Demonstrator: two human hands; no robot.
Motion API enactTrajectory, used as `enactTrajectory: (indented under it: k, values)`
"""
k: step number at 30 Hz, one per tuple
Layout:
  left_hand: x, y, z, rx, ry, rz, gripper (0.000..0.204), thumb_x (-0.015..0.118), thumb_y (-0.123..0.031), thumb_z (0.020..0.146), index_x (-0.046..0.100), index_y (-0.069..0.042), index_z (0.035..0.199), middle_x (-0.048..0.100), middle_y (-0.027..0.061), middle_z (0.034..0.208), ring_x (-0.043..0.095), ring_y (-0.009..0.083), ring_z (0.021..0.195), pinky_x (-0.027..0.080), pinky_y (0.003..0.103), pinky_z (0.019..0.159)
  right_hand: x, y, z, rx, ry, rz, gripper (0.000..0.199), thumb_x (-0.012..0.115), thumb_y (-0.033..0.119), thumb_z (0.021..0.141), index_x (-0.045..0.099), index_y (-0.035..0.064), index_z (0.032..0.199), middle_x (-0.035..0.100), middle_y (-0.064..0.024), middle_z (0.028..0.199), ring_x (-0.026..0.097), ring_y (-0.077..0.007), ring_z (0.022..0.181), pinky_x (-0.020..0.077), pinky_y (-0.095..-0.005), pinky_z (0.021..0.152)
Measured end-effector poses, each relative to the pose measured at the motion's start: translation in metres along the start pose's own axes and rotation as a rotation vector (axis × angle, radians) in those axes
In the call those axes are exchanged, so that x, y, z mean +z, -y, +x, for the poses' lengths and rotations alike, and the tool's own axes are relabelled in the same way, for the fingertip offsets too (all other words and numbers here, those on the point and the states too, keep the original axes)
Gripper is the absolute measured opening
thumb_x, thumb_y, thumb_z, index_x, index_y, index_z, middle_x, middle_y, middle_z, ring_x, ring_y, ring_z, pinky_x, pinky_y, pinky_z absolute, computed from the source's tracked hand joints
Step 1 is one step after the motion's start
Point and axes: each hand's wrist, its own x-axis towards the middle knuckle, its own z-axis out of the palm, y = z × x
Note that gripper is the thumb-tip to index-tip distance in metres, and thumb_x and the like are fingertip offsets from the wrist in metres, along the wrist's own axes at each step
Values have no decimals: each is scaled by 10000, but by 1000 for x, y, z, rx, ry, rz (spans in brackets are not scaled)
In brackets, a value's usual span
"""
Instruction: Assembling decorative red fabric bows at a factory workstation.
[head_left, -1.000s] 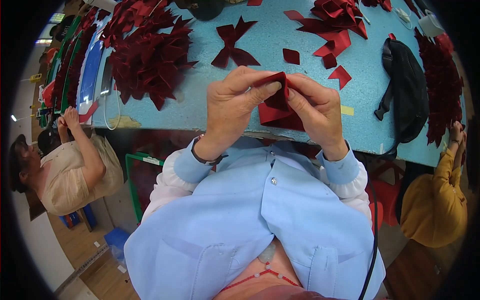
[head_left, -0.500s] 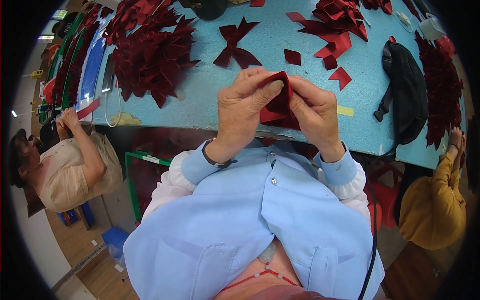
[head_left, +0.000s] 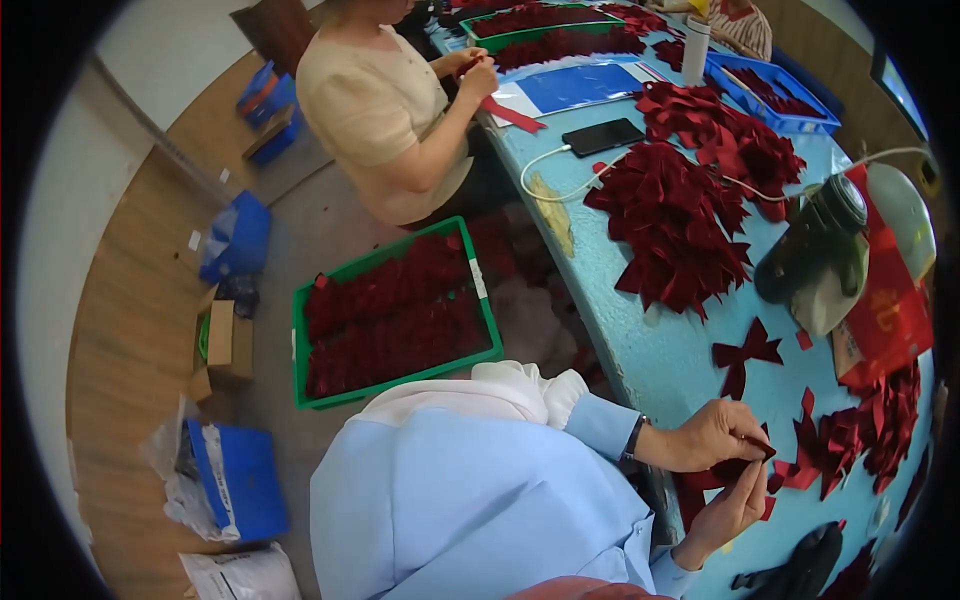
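Dark red fabric piece (head_left: 735, 468) pinched between left hand (head_left: 712, 438) and right hand (head_left: 730, 510), both grips pressed on it, over blue worktop (head_left: 680, 360) edge. Finished bow (head_left: 745, 352), red scraps (head_left: 830, 450) nearby; pile of red pieces (head_left: 680, 225) beyond.

Beside the smooth, matt blue table (head_left: 660, 350), the red pieces (head_left: 670, 225) look like soft, matt cloth. The green crate (head_left: 300, 345) left of the table is hard plastic, the floor (head_left: 120, 330) under it wood-grained.

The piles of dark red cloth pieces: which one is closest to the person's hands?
The small pile just right of the hands, smaller and nearer than the two big heaps up the table.
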Motion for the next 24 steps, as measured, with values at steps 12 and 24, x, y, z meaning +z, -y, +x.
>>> enactTrajectory:
  k: [12,24]
  values:
    - [25,47,52,-51,100,-6,172,651,-36,781,671,-19,950,633,66,852,569,125,822,462,241,721,-14,-21,53,-274,-224,-419,275,502,136,930,582,-44,1122,638,-76,850,555,-99,761,462,-245,661]
    - [109,115,101,-483,210,-447,208,653,-66,818,650,2,1015,644,50,950,582,108,858,457,221,761,-131,-66,119,-244,-189,-157,197,581,49,879,599,-45,1051,639,-34,848,561,-52,757,457,-174,666]
